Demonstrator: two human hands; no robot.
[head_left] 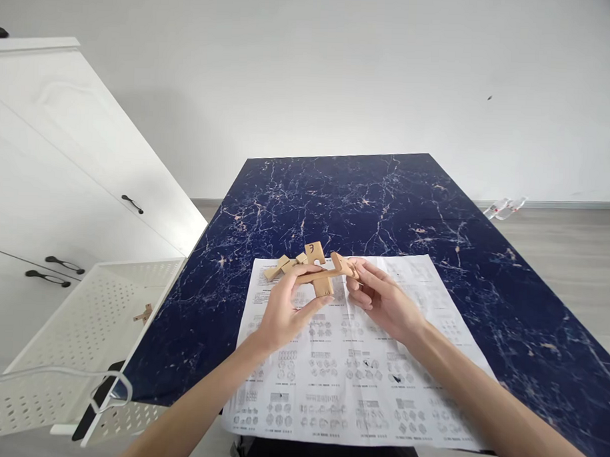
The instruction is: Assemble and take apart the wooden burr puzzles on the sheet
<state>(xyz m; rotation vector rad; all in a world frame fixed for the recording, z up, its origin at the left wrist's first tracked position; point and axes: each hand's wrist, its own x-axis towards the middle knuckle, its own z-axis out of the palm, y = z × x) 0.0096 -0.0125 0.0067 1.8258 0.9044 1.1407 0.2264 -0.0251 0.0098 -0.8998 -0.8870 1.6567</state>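
My left hand (283, 305) and my right hand (382, 299) together hold a wooden puzzle assembly (323, 272) of interlocked notched bars just above a printed instruction sheet (353, 363). The left fingers pinch its left side; the right fingertips grip the bar end at the right. One upright block in it bears a dark mark. More loose wooden pieces (279, 266) lie on the sheet just behind my left hand. The sheet lies on a dark blue marble-pattern table (361, 197).
A white perforated tray cart (81, 327) stands left of the table with one small wooden piece (143, 313) in it. White cabinets (51, 173) with black handles are further left. A clear plastic item (504, 208) lies on the floor at the far right.
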